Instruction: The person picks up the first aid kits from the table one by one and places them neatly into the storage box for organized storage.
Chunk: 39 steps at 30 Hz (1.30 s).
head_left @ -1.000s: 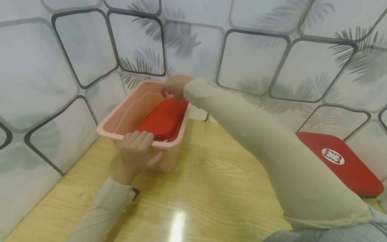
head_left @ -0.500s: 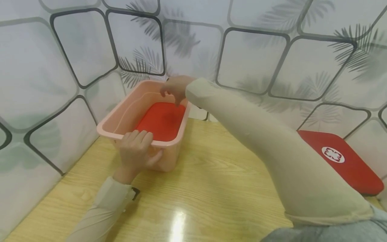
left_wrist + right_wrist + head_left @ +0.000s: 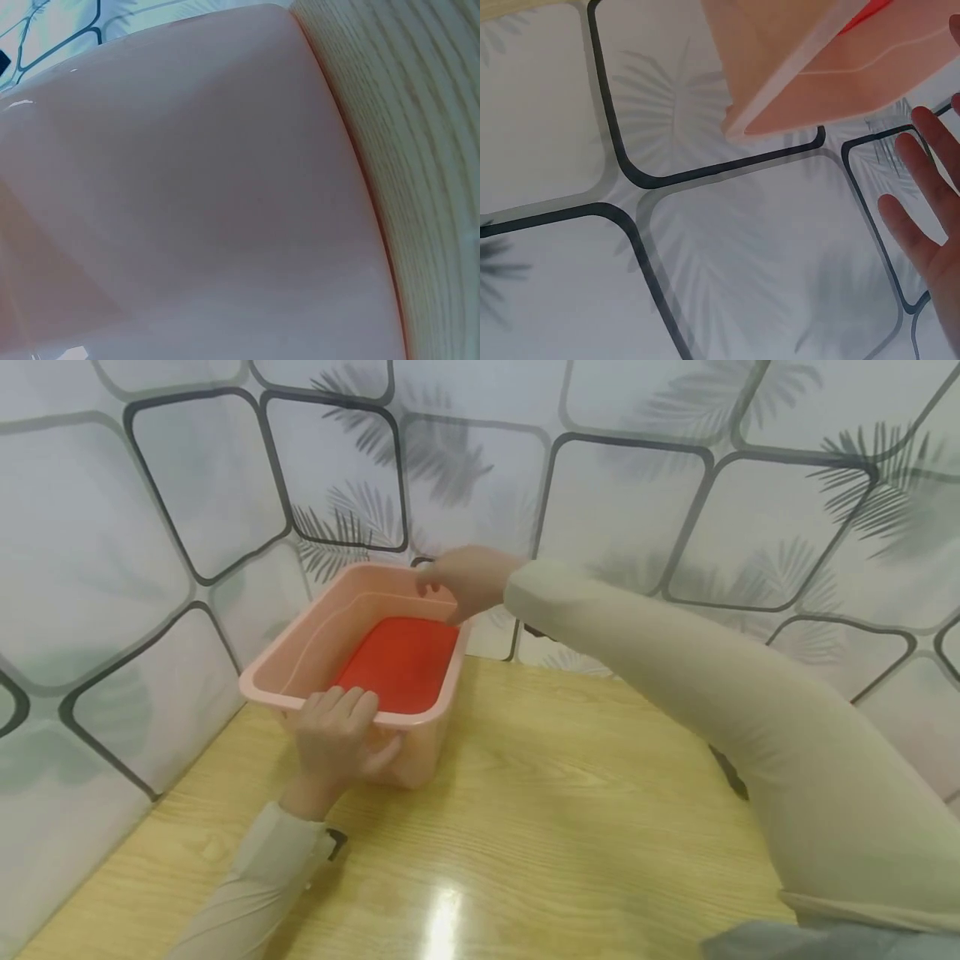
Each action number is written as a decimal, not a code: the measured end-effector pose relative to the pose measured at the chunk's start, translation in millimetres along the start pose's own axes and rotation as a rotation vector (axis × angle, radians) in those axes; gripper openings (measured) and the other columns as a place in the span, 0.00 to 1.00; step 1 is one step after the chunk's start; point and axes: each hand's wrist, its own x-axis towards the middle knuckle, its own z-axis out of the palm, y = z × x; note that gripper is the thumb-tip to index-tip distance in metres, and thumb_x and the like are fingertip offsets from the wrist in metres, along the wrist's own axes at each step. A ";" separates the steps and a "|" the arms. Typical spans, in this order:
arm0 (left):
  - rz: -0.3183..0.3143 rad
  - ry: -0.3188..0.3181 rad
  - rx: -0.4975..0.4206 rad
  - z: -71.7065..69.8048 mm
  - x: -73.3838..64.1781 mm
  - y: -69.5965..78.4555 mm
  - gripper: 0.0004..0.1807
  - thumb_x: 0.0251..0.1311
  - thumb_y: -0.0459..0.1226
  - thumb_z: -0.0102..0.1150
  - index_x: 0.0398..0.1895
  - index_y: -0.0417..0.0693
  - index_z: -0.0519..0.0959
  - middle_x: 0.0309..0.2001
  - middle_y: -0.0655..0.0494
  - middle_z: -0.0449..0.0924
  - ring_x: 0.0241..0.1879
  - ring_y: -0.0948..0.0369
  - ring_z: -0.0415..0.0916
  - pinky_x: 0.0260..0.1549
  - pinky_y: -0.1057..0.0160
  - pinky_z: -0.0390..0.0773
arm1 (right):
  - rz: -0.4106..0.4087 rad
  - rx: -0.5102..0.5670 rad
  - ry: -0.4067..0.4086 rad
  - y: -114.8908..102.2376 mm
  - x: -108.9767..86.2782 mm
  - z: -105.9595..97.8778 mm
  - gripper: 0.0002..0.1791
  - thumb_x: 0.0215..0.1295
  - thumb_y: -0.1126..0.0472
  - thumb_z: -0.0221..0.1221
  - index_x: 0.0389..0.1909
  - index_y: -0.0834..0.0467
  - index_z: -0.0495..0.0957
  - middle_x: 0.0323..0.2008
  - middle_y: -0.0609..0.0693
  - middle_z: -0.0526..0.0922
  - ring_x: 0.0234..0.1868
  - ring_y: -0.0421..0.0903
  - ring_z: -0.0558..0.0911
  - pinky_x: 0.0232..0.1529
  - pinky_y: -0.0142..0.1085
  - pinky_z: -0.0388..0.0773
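Note:
A pink plastic basin (image 3: pixel 431 727) stands on the wooden table near the wall corner. My left hand (image 3: pixel 337 739) grips its near rim, fingers over the edge and thumb outside. Flat inside the basin lies a red piece (image 3: pixel 405 660) with rounded corners; its kind is not clear. My right hand (image 3: pixel 472 578) is above the basin's far right corner, holding nothing. In the right wrist view its fingers (image 3: pixel 922 169) are spread, apart from the basin. The left wrist view is filled by the basin's outer wall (image 3: pixel 202 195).
The wood-grain table (image 3: pixel 540 793) runs up to walls (image 3: pixel 637 518) patterned with outlined squares and leaves, close behind and left of the basin. A dark edge (image 3: pixel 727 772) shows beside my right sleeve.
The red piece in the basin dropped from tilted to flat. My right hand moved up and right, away from it; its sleeve now covers the red case at right. My left hand stayed put.

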 end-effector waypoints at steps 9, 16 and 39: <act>0.004 0.014 0.007 1.1 -0.2 -0.7 0.22 0.52 0.51 0.42 0.16 0.40 0.65 0.14 0.47 0.66 0.14 0.51 0.62 0.14 0.58 0.59 | 0.070 0.017 0.082 12.1 -67.4 7.7 0.28 0.52 0.48 0.64 0.53 0.56 0.74 0.51 0.52 0.80 0.50 0.51 0.79 0.56 0.46 0.71; 0.007 0.013 0.011 0.2 -2.2 -1.0 0.24 0.53 0.52 0.41 0.15 0.40 0.64 0.13 0.48 0.64 0.13 0.52 0.60 0.14 0.59 0.57 | 0.125 0.077 0.147 22.7 -129.9 14.5 0.27 0.51 0.50 0.66 0.50 0.58 0.76 0.49 0.53 0.81 0.51 0.53 0.79 0.55 0.47 0.72; -0.001 0.010 0.006 2.0 -0.7 0.4 0.25 0.55 0.53 0.41 0.16 0.41 0.64 0.13 0.47 0.65 0.13 0.52 0.59 0.14 0.59 0.57 | 0.626 0.292 0.252 64.9 -322.9 71.4 0.28 0.54 0.50 0.65 0.56 0.54 0.72 0.46 0.53 0.83 0.43 0.47 0.82 0.39 0.39 0.75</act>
